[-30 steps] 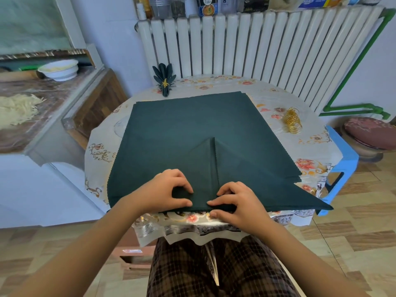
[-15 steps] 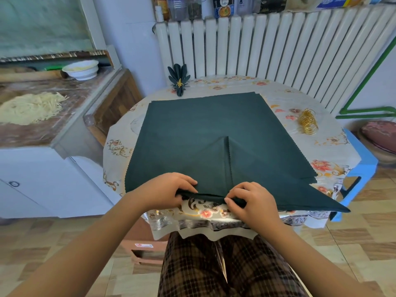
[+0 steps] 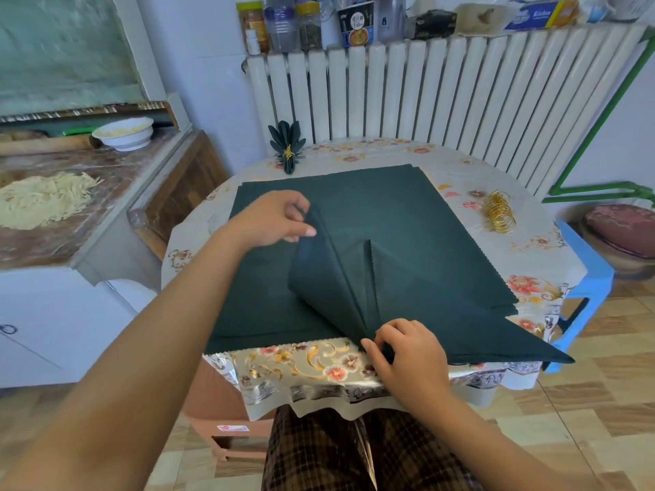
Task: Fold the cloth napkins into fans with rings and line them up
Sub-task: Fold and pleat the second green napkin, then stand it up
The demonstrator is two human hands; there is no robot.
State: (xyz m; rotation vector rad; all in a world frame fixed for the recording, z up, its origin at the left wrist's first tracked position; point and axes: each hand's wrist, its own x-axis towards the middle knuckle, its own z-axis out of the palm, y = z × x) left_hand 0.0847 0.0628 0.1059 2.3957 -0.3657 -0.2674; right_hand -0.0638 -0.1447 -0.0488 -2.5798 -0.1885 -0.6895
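Observation:
A stack of dark green cloth napkins [image 3: 372,200] lies spread on the floral-covered table [image 3: 531,264]. The top napkin [image 3: 329,274] is partly folded into a pointed shape. My left hand [image 3: 273,219] pinches its left flap and holds it lifted above the stack. My right hand [image 3: 407,352] pinches the folded point at the table's near edge. A finished green fan napkin [image 3: 287,147] with a gold ring stands at the table's far left. Several gold rings [image 3: 499,211] lie in a pile at the right.
A white radiator [image 3: 443,97] stands behind the table, with jars and boxes on top. A counter at left holds noodles [image 3: 42,200] and a white bowl [image 3: 124,133]. A blue stool [image 3: 588,274] and a cushioned seat [image 3: 623,230] are at right.
My left hand rose from the near edge and carried the napkin's left flap up and away toward the far left. My right hand stayed pinching the near point.

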